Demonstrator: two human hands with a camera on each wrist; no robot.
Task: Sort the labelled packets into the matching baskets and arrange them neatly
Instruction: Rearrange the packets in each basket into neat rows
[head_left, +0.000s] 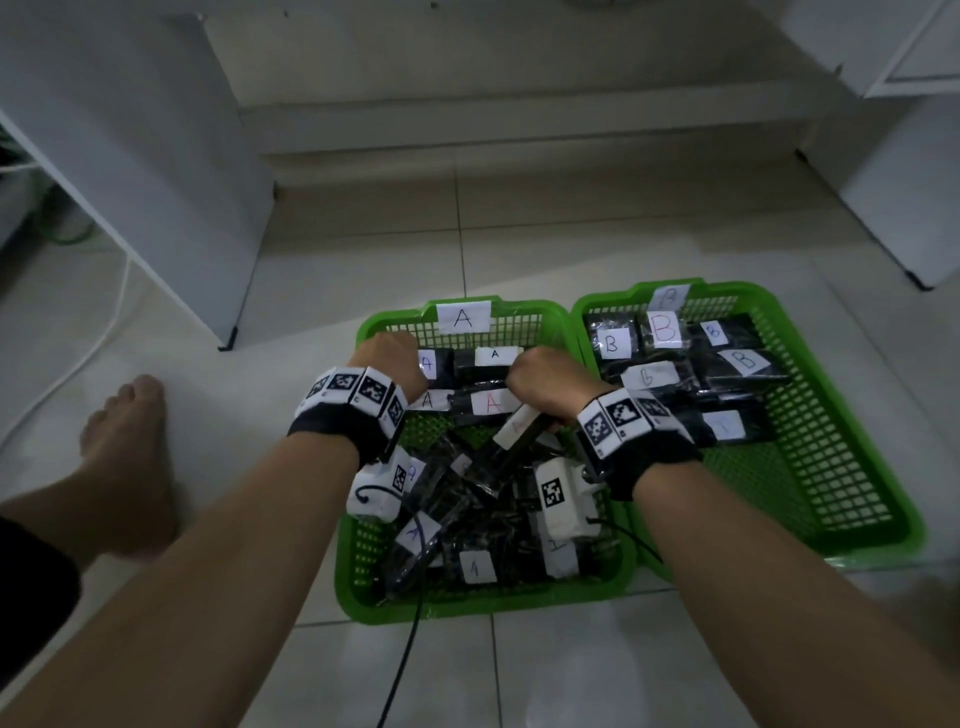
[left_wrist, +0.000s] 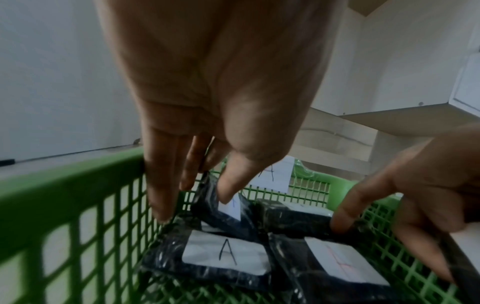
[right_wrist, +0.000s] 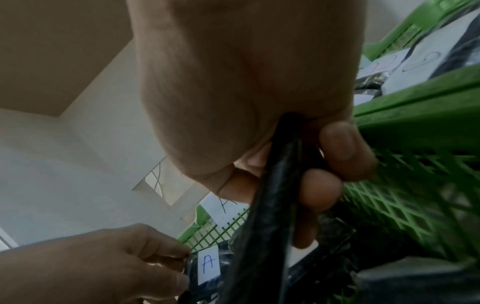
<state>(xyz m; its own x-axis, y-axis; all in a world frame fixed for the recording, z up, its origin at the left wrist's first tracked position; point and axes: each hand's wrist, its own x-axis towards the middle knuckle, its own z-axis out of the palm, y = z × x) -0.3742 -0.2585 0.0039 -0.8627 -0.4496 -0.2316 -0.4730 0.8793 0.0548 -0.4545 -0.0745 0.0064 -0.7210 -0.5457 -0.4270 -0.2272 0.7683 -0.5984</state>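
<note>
A black packet (head_left: 522, 428) with a white label sits tilted in the right hand (head_left: 545, 387), whose grip is curled round it over the middle of the basket marked A (head_left: 597, 584). In the left wrist view that hand's forefinger reaches down to a flat-lying packet in the far row. The left hand (head_left: 392, 364) pinches the A-labelled packet (left_wrist: 228, 207) at the basket's far left corner, thumb on its label. Loose packets lie heaped at the near end. Just beside, touching rims, the B basket (head_left: 841, 467) holds B-labelled packets on the tiled floor (head_left: 363, 234).
</note>
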